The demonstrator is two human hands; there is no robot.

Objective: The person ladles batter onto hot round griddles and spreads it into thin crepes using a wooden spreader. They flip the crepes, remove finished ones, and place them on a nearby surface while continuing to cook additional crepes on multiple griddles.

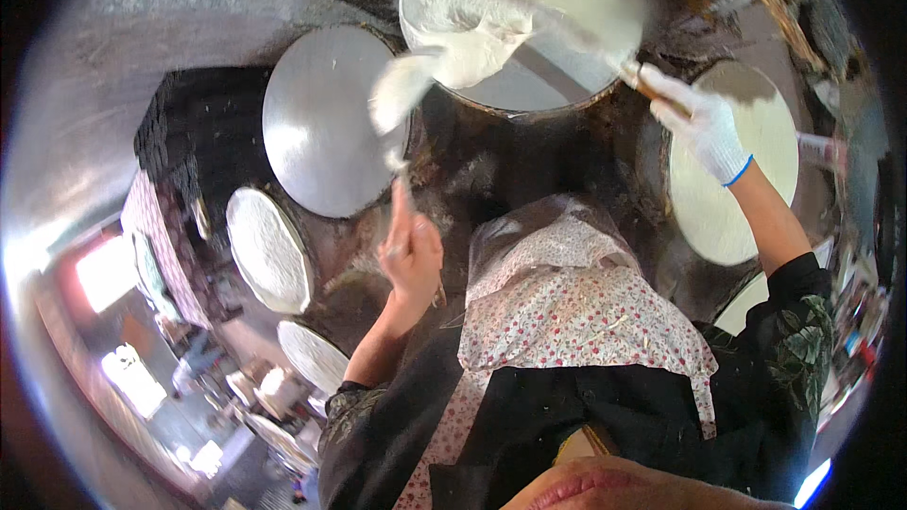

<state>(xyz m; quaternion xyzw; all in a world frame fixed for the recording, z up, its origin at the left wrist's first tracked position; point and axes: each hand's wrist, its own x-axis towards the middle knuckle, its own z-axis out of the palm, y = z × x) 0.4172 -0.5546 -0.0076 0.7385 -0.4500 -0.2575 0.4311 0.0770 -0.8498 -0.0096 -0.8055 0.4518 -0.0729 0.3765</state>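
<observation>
Batter [463, 14] covers much of the top round griddle [548, 85], whose front surface shows bare metal. My bare left hand [411, 255] is closed on the handle of a scraper [397, 94]; its blade, heaped with pale batter, hangs between that griddle and a bare steel griddle [316, 142] on the left. My right hand [699, 123], in a white knit glove, grips the wooden handle [652, 87] of a second tool, which reaches over the top griddle, its far end smeared by motion. Just under my right hand lies a batter-coated round griddle [727, 208].
More batter-coated discs [269, 250] line the lower left, beside a black slatted object [194, 118] and pink patterned cloth [165, 246]. A person [194, 359] stands among containers in the distant room. A rough wooden edge [775, 5] and clutter border the right side.
</observation>
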